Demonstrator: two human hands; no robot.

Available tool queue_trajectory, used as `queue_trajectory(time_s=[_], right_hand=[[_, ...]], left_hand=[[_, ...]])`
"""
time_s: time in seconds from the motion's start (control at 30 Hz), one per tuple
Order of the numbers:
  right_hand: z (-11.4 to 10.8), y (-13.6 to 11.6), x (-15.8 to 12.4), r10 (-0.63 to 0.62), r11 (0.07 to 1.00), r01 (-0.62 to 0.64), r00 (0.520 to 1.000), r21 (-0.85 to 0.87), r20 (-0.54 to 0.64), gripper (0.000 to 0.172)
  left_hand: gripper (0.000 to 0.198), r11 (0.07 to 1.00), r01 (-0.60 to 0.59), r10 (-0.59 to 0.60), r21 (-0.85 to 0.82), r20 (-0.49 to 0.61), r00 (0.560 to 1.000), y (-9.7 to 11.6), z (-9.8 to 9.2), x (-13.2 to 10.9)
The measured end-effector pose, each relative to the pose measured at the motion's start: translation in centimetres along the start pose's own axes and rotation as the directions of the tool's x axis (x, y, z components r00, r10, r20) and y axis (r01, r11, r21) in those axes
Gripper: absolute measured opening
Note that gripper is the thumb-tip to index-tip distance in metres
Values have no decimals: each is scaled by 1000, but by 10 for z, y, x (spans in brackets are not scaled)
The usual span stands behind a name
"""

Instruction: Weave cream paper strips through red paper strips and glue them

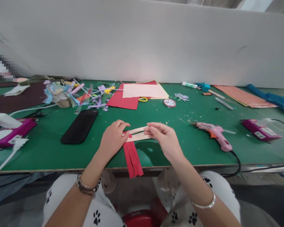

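Observation:
Strips of red paper [133,159] hang down over the table's front edge, crossed near their top by cream paper strips [138,136]. The red and cream strips look interlaced where they meet. My left hand [115,137] is closed on that crossing, thumb and fingers pinching the paper. To its right, my right hand [162,135] pinches the far ends of the cream strips between thumb and fingertips, holding them a little above the table. A narrow gap shows between the cream strips.
A black phone [79,126] lies left of my hands. On the right are a pink glue gun [214,134] with its cord and a purple power strip [260,130]. Behind are red paper sheets [125,101], yellow-handled scissors [143,99], a round badge [169,103] and paper scraps [100,97].

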State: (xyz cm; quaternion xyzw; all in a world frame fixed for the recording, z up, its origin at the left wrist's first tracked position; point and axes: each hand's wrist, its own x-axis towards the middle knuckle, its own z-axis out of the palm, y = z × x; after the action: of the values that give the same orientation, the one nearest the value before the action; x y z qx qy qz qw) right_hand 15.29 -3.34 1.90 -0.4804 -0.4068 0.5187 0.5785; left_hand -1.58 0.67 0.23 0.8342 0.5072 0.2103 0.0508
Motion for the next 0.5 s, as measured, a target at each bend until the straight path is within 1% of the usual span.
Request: queue_trajectory(time_s=[0.07,0.13,0.2,0.3,0.37,0.4,0.43,0.5], right_hand=[[1,2,2,28,999,-29,999,23,32,20],[3,2,2,43,999,-45,997,30,64,22],[6,1,2,54,998,-57,994,22,96,23],[12,3,3,45,999,-45,991,-4,123,25],[14,3,3,18,1000,-14,991,-26,133,25],[15,3,3,-3,999,9,991,-44,137,25],[16,3,3,-28,997,38,990,-69,141,24],[16,1,3,-70,987,91,985,-134,156,22]], left_hand=[[19,990,-41,27,-138,-104,994,4,-2,0],[19,952,-112,64,-286,-169,983,10,-3,0],[19,898,-142,67,-416,-190,980,15,-3,0],[20,838,-106,-9,-536,-209,978,19,-1,-1],[22,831,-89,-55,-549,-240,969,18,-1,-1],[23,841,-96,-53,-532,-258,965,16,-1,-2],[24,857,-119,-26,-501,-272,962,14,-2,-2],[28,888,-214,102,-406,-281,954,10,-5,-2]])
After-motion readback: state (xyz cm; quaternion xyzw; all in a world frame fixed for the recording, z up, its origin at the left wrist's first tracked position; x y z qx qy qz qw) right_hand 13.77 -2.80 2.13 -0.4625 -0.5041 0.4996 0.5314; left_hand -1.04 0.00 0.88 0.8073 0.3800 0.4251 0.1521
